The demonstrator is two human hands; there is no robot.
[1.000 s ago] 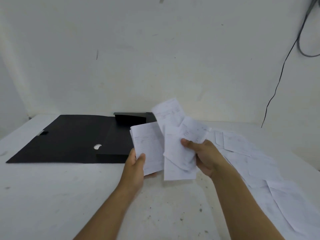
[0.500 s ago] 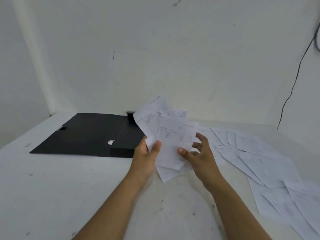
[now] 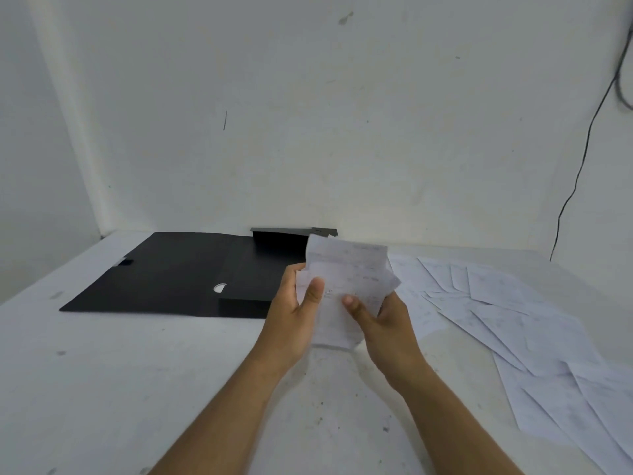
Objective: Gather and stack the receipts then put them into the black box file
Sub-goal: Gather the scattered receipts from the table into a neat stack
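Both hands, left hand [image 3: 291, 320] and right hand [image 3: 387, 323], are gripping a bundle of white paper receipts [image 3: 346, 286] beside the open black box file [image 3: 178, 275].

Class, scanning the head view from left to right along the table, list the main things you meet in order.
Open black box file → left hand → held bundle of white paper receipts → right hand → loose white receipts spread on the table.

white table [image 3: 102, 389], stained | white wall [image 3: 308, 114], scuffed | black cable [image 3: 582, 159] down wall, right

Receipt print [image 3: 346, 286] illegibly small
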